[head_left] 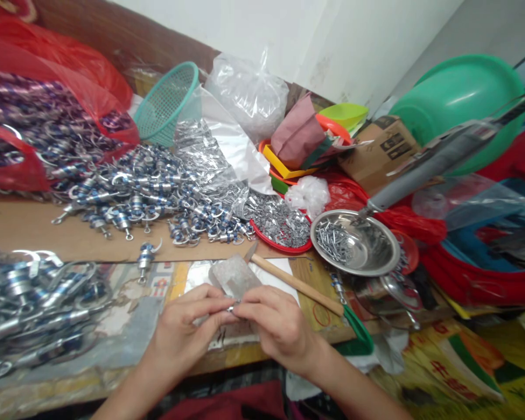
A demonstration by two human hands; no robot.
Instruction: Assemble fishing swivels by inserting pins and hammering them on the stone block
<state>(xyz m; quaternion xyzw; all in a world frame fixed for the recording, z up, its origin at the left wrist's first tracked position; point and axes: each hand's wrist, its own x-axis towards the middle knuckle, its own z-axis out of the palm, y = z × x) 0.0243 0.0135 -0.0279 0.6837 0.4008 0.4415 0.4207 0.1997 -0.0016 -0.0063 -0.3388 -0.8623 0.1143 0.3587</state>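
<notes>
My left hand point(190, 326) and my right hand point(277, 321) meet at the front of the workbench, fingertips pinched together. Between them is a small shiny metal piece point(231, 308), mostly hidden by the fingers. Just beyond sits a grey metal block point(235, 275) on a white sheet. A hammer with a wooden handle point(297, 284) lies to the right of the block, its head close to it. To the left, one blue-and-silver metal fitting with a hook and a ring end point(145, 259) lies by itself.
Piles of similar fittings point(131, 192) cover the left, with more near the front point(39, 303). A red dish of flat metal pieces point(284, 224) and a steel bowl of pins point(380, 256) stand behind the hammer. A grey rod-shaped tool point(433, 163) slants over the bowl.
</notes>
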